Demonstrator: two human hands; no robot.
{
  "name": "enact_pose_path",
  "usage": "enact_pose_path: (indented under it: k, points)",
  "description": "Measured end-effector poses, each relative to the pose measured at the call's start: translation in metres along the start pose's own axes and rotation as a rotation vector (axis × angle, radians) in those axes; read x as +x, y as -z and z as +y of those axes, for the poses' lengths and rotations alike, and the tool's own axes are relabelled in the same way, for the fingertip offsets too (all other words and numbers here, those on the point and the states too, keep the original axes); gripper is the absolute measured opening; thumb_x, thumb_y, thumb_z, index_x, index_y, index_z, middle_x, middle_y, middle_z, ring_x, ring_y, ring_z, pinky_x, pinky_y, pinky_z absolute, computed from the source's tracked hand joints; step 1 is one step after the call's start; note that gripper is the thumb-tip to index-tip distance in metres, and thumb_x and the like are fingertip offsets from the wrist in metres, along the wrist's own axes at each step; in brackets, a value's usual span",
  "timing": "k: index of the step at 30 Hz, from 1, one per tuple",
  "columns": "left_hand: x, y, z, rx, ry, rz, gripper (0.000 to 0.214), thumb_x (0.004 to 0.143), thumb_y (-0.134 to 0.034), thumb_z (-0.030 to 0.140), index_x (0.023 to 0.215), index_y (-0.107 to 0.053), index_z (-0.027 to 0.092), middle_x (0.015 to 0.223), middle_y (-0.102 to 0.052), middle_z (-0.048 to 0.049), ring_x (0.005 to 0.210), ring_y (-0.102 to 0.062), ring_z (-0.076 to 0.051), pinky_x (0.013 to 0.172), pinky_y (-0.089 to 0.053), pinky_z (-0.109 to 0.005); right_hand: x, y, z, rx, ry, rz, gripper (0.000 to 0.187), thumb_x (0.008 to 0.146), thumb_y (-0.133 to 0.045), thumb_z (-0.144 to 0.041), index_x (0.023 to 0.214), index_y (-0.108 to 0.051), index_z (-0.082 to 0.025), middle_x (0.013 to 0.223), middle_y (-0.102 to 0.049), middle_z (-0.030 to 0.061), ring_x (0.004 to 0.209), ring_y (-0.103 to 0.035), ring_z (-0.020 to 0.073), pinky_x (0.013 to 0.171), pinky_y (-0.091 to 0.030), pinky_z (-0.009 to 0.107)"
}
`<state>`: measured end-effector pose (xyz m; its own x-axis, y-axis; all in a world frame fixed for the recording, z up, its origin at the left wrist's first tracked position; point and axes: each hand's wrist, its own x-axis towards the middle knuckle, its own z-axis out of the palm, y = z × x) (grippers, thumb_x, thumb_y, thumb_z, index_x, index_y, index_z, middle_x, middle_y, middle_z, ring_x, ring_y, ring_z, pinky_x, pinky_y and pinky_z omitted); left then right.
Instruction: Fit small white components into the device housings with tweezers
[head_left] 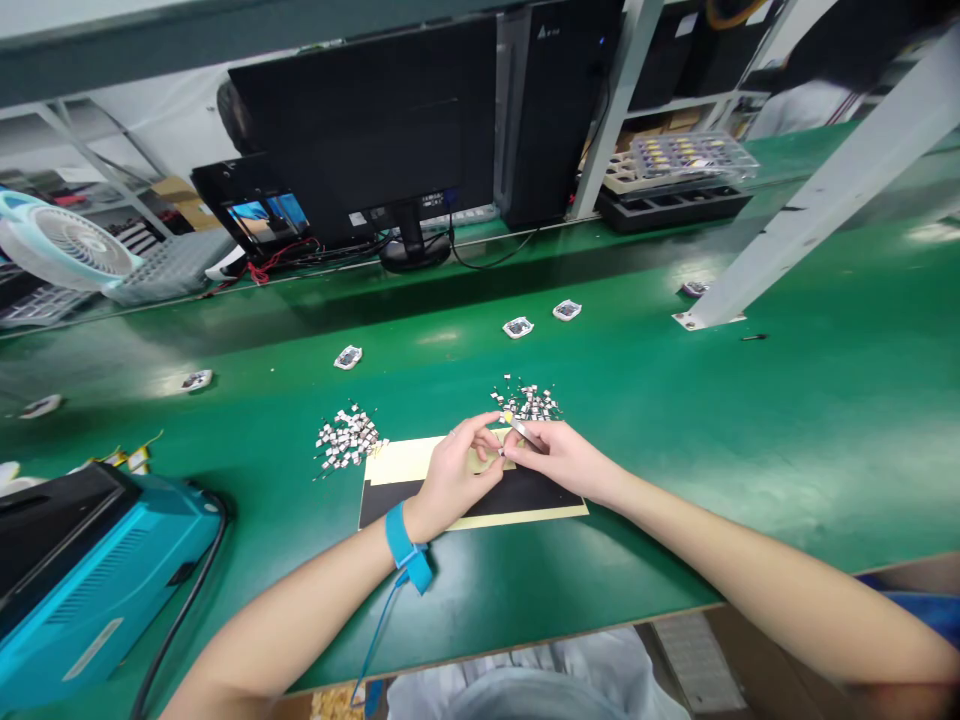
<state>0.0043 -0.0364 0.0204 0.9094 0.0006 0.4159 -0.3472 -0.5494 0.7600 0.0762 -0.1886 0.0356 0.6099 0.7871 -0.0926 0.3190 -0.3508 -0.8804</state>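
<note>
My left hand (457, 480), with a blue wrist strap (409, 548) below it, pinches a tiny whitish part (501, 452) between thumb and a fingertip. Its index finger stretches out above. My right hand (566, 458) is closed on metal tweezers (527, 434), its fingertips close to the same part. At the tweezers' far end a small yellow piece (508, 416) shows; whether they grip it I cannot tell. Both hands are over a yellow and black board (405, 460). Piles of small white parts with dark leads, one left (349, 440) and one right (536, 402), lie just beyond.
A blue and black machine (112, 590) stands at the left on the green bench (675, 430). Several small white trays, one of them here (517, 327), lie farther back. A monitor (375, 130), a fan (71, 240) and a slanted white post (810, 190) border the area.
</note>
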Motion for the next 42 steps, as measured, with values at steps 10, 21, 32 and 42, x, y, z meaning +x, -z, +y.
enact_pose_path:
  k: [10, 21, 32, 42]
  points:
    - [-0.004, -0.004, -0.003, -0.075, -0.015, 0.015, 0.061, 0.072, -0.054, 0.01, 0.127, -0.029, 0.022, 0.08, -0.051, -0.0009, 0.063, -0.048, -0.007, 0.061, -0.046, -0.019, 0.002, -0.005, 0.003, -0.094, -0.047, 0.019, 0.02, 0.086, -0.049, -0.029, 0.085, -0.054, -0.01, 0.074, -0.054, -0.0002, 0.062, -0.053, 0.0086, 0.057, -0.047, 0.023]
    - [-0.005, -0.002, 0.0, -0.064, -0.084, 0.019, 0.057, 0.074, -0.053, 0.011, 0.125, -0.031, 0.022, 0.079, -0.055, -0.0007, 0.063, -0.049, -0.007, 0.065, -0.047, -0.021, 0.001, 0.007, -0.002, 0.038, -0.004, -0.09, 0.024, 0.087, -0.047, -0.031, 0.08, -0.053, -0.009, 0.06, -0.048, -0.0041, 0.047, -0.044, 0.0041, 0.044, -0.039, 0.016]
    - [-0.009, 0.003, -0.005, -0.098, -0.217, 0.009, 0.05, 0.071, -0.057, 0.003, 0.114, -0.043, 0.024, 0.074, -0.06, 0.0003, 0.066, -0.056, -0.009, 0.064, -0.049, -0.023, -0.002, 0.001, -0.002, 0.032, 0.079, 0.016, 0.024, 0.086, -0.048, -0.028, 0.07, -0.049, -0.01, 0.057, -0.041, -0.0053, 0.048, -0.041, 0.0047, 0.047, -0.037, 0.018]
    - [-0.003, 0.004, 0.001, -0.126, -0.257, -0.014, 0.05, 0.069, -0.056, -0.001, 0.112, -0.045, 0.023, 0.073, -0.061, 0.0001, 0.066, -0.058, -0.009, 0.065, -0.05, -0.024, -0.002, -0.003, 0.0, -0.012, 0.095, -0.05, 0.021, 0.087, -0.047, -0.028, 0.079, -0.052, -0.01, 0.068, -0.051, -0.0018, 0.057, -0.049, 0.0067, 0.052, -0.044, 0.02]
